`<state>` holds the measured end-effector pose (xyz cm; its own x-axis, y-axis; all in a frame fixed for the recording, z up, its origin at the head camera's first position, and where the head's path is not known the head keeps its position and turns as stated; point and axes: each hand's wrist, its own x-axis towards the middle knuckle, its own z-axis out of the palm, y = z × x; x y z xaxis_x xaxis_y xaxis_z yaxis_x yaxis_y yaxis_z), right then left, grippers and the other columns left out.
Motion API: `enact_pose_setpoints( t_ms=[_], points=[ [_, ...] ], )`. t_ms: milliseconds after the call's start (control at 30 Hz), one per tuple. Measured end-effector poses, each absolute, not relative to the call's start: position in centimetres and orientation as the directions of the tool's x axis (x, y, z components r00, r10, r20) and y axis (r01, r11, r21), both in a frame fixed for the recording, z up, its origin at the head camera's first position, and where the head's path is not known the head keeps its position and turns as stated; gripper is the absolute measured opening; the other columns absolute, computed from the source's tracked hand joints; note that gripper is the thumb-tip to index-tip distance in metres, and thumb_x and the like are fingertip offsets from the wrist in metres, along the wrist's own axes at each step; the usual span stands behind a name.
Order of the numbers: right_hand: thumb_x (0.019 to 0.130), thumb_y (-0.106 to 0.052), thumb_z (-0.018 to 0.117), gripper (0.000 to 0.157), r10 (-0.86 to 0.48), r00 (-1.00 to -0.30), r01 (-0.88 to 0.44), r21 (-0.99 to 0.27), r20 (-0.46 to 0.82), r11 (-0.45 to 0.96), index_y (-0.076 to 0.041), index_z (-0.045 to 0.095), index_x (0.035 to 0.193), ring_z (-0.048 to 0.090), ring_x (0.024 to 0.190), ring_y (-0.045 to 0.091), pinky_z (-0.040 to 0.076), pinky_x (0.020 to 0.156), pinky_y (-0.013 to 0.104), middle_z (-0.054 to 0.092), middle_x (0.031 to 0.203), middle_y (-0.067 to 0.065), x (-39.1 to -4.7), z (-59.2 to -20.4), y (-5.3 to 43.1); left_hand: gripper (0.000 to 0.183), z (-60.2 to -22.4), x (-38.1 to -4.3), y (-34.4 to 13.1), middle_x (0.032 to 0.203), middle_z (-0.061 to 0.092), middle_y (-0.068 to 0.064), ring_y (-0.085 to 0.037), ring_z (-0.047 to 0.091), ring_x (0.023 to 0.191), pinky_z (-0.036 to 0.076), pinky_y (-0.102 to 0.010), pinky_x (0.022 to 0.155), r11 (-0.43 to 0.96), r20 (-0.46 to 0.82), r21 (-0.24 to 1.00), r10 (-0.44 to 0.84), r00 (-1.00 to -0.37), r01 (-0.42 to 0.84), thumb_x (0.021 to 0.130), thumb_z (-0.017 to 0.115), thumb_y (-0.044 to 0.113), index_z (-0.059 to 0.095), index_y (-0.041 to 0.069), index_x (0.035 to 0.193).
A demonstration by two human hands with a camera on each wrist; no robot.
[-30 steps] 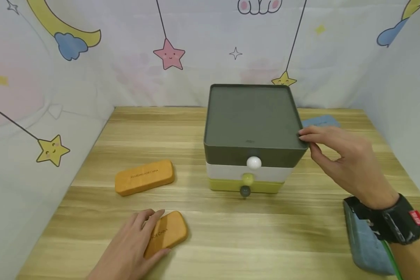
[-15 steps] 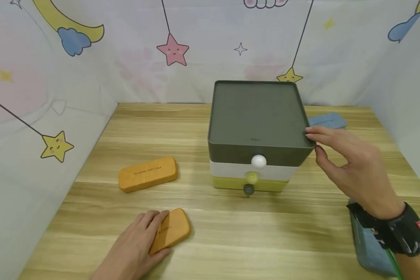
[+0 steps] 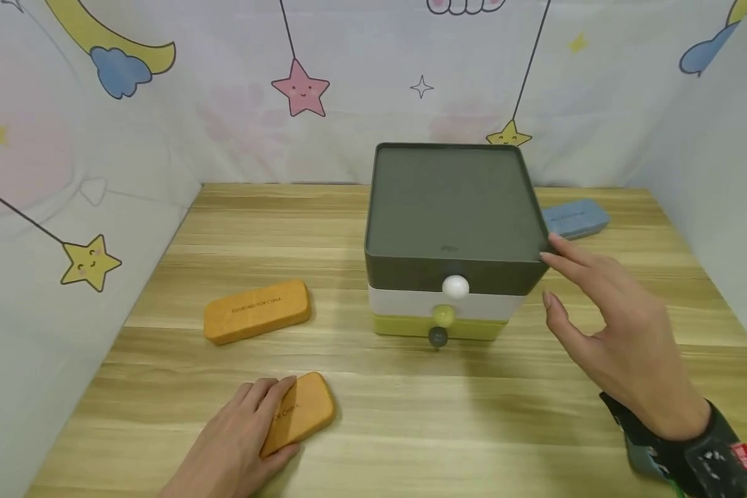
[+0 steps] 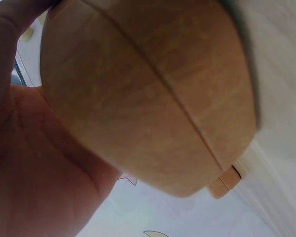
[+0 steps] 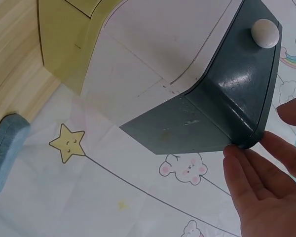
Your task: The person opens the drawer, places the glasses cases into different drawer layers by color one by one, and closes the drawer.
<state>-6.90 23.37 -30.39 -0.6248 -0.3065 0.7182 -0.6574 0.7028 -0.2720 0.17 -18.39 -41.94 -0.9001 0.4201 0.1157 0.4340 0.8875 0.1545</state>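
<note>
My left hand (image 3: 239, 432) grips an orange glasses case (image 3: 301, 411) at the front left of the table, thumb on the near side and fingers over the far side. In the left wrist view, the case's seam faces the camera. A stacked drawer box (image 3: 457, 200) with dark green, white and lime tiers stands at centre. My right hand (image 3: 622, 332) is at its front right corner, fingers extended against the dark green top tier, thumb held apart from it. The right wrist view shows the fingertips (image 5: 232, 153) right at that corner.
Another orange glasses case (image 3: 258, 311) lies left of the box. A blue case (image 3: 575, 218) sits behind it on the right, and a second blue case (image 3: 644, 460) is mostly hidden under my right wrist. Printed cloth walls (image 3: 348, 152) surround the wooden table.
My right thumb has come away from the box's corner, and the hand has shifted slightly down toward me with its fingers spreading. The left hand keeps hold of the orange glasses case.
</note>
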Motion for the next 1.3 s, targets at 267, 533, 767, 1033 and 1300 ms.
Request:
enact_pose_setpoints(
  t_ms=[267,533,767,1033,1300],
  points=[
    [0.089,-0.028,0.055,0.041,-0.206,-0.550,-0.662,-0.272,0.809,0.699,0.005,0.067,0.110,0.054,0.107,0.036,0.036,0.092,0.013,0.059,0.125,0.020,-6.4,-31.0,22.5,0.081,-41.9,0.3,-18.3,0.114,0.055,-0.005,-0.020,0.053,0.100,0.052,-0.040,0.081,0.890,0.115,0.148,0.417,-0.902,0.431,0.070,0.081,0.047,0.051,0.006,0.133],
    [0.091,-0.028,0.053,0.037,-0.200,-0.490,-0.668,-0.218,0.848,0.711,0.005,0.068,0.099,0.052,0.094,0.041,0.039,0.088,0.025,0.057,0.107,0.028,-6.0,-32.6,20.8,0.081,-42.0,0.3,-18.3,0.116,0.055,-0.006,-0.020,0.052,0.104,0.052,-0.041,0.084,0.888,0.108,0.156,0.420,-0.901,0.432,0.072,0.080,0.047,0.050,0.007,0.135],
    [0.096,-0.029,0.049,0.038,-0.301,-0.525,-0.693,-0.194,0.796,0.695,0.005,0.067,0.097,0.053,0.088,0.034,0.040,0.074,0.036,0.058,0.096,0.022,-5.8,-33.6,19.4,0.081,-41.9,0.4,-18.4,0.116,0.055,-0.006,-0.020,0.052,0.103,0.052,-0.041,0.083,0.885,0.122,0.157,0.422,-0.898,0.438,0.071,0.081,0.046,0.050,0.006,0.135],
    [0.093,-0.032,0.053,0.044,-0.111,-0.485,-0.644,-0.268,0.867,0.717,0.009,0.068,0.095,0.050,0.089,0.043,0.038,0.075,0.038,0.056,0.097,0.030,-7.2,-31.5,20.4,0.082,-41.9,0.3,-18.4,0.115,0.055,-0.006,-0.020,0.052,0.103,0.052,-0.041,0.083,0.887,0.119,0.152,0.421,-0.899,0.435,0.071,0.080,0.048,0.050,0.007,0.135],
    [0.093,-0.027,0.057,0.036,-0.144,-0.513,-0.654,-0.276,0.846,0.705,0.004,0.070,0.105,0.055,0.091,0.034,0.039,0.084,0.018,0.061,0.102,0.023,-8.4,-32.3,21.6,0.079,-41.4,0.1,-17.9,0.117,0.055,-0.009,-0.023,0.052,0.105,0.051,-0.043,0.085,0.877,0.116,0.125,0.451,-0.885,0.463,0.076,0.076,0.050,0.050,0.005,0.134]
  ],
)
